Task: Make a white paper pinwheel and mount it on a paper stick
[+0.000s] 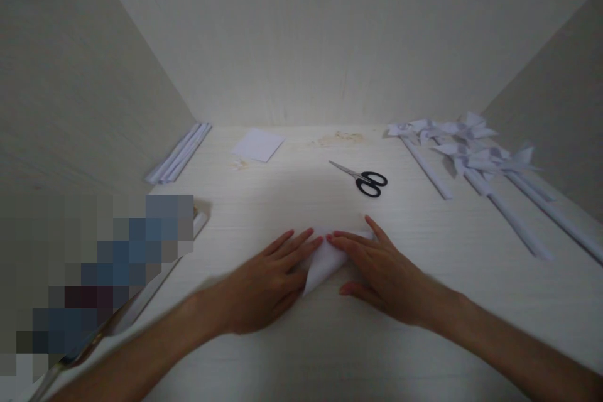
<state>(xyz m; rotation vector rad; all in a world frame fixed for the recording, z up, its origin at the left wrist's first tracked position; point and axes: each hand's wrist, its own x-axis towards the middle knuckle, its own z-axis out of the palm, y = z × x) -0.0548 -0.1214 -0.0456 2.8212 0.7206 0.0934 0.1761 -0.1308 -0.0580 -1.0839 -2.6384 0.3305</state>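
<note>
A folded piece of white paper (325, 262), its visible part roughly triangular, lies on the table between my hands. My left hand (268, 279) rests flat on its left side, fingers stretched out toward the fold. From the other side, my right hand (384, 270) presses on the paper's upper right part with its fingers extended and the thumb apart. The fingertips of both hands almost meet at the top edge. Beyond them lie scissors (360, 177) with black handles, blades pointing left. Parts of the paper are hidden under my fingers.
Rolled white paper sticks (180, 154) lie at the back left, near a square white sheet (259, 144). Several paper pinwheels (480, 160) on sticks lie at the right. Small pale bits (346, 137) are scattered at the back. A blurred-out object borders the left edge. Walls enclose the table.
</note>
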